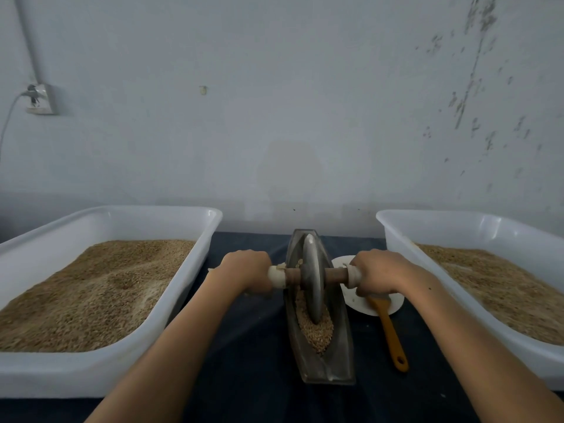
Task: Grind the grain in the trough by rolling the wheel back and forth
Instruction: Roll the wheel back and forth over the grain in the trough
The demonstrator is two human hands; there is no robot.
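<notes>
1. A boat-shaped metal trough [323, 366] lies lengthwise on the dark-covered surface [253, 355], its pointed far end toward the wall [274, 102].
2. A metal wheel [312, 279] stands on edge in the trough, roughly at its middle, with a wooden axle [335, 274] running through it to either side.
3. Grain [316, 329] fills the near part of the trough's channel, heaped against the wheel's lower edge; a little shows beyond the wheel too.
4. The left hand [247, 271] has its grip closed around the left end of the axle, where a pale wrapping [276, 276] covers it.
5. The right hand [377, 274] grips the right end in the same way, fingers curled under the wrapped handle.
6. Both forearms reach in from the bottom edge of the view, either side of the trough.
7. A white tub [106, 380] of grain sits to the left of the trough, and a second white tub [457, 303] of grain to the right.
8. Just right of the trough lies a white plate [393, 305], partly hidden by the right hand.
9. An orange-handled brush [392, 334] rests with its head on the plate and its handle pointing toward the person.
10. A socket [39, 99] with a plugged-in cable sits on the wall at far left.
</notes>
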